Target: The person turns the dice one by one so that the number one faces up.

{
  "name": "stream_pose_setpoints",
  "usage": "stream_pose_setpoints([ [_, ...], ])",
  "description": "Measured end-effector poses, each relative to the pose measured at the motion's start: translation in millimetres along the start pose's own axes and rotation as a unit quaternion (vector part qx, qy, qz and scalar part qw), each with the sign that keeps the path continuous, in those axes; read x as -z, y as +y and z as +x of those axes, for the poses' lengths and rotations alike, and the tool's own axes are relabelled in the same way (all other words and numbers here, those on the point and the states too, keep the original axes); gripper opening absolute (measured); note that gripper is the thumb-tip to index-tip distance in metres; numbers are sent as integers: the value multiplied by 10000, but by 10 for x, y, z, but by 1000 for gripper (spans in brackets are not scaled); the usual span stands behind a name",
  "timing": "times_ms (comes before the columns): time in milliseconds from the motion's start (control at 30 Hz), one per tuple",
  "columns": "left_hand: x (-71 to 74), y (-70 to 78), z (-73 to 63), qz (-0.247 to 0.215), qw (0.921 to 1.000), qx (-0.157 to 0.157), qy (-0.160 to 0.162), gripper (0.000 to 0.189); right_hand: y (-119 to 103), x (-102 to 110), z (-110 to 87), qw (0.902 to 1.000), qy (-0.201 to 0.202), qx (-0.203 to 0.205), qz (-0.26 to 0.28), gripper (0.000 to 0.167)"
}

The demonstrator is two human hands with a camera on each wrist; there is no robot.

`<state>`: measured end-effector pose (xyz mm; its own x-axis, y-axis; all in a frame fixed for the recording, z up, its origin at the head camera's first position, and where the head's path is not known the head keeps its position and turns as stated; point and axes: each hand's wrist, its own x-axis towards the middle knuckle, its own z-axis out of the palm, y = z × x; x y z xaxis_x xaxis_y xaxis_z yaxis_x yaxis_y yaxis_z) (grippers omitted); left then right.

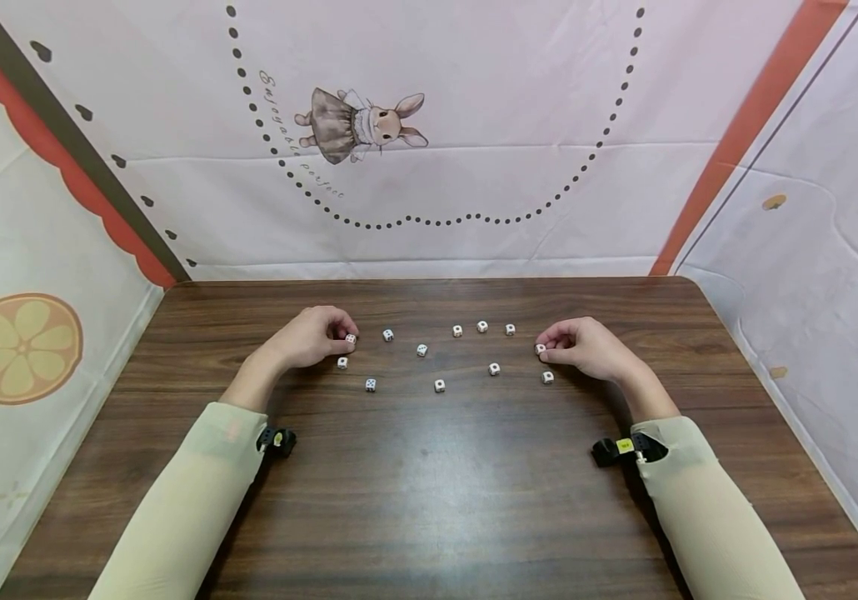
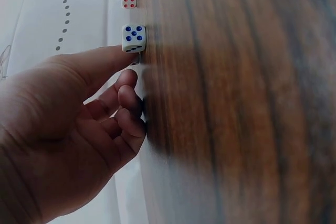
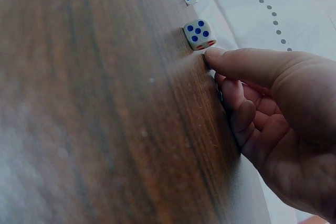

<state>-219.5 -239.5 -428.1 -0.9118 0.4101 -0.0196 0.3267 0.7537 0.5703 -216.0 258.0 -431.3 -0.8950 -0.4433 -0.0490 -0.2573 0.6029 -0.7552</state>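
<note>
Several small white dice lie scattered across the far half of a dark wooden table (image 1: 429,500). My left hand (image 1: 342,337) rests on the table, one outstretched digit touching a die (image 1: 351,339). In the left wrist view that die (image 2: 134,38) shows five blue pips and stands free beyond the fingertip, while the other fingers (image 2: 128,100) curl in on nothing. My right hand (image 1: 549,350) mirrors it beside another die (image 1: 540,349). The right wrist view shows this die (image 3: 198,34) with five blue pips just past the fingertip of the right hand (image 3: 218,69), whose other fingers are curled.
More dice lie between the hands, such as one at centre (image 1: 421,350), a far row (image 1: 482,327) and a nearer one (image 1: 440,385). Printed cloth walls (image 1: 429,167) enclose the table on three sides. Bare wood stretches toward me.
</note>
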Motion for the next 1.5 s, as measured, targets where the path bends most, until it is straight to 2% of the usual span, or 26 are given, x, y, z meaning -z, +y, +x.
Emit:
stream_pose_setpoints([
  [433,13,58,-25,-219,9994,255,89,12,12,-4,-12,10000,-19,-38,26,19],
  [667,11,57,-26,-247,9994,229,115,13,10,-1,-15,10000,-8,-11,7,18],
  [1233,20,45,-20,-193,9992,358,-64,13,11,-2,3,10000,11,81,21,19],
  [1500,25,31,-15,-181,9993,300,-116,12,17,-2,4,10000,23,81,-15,18],
])
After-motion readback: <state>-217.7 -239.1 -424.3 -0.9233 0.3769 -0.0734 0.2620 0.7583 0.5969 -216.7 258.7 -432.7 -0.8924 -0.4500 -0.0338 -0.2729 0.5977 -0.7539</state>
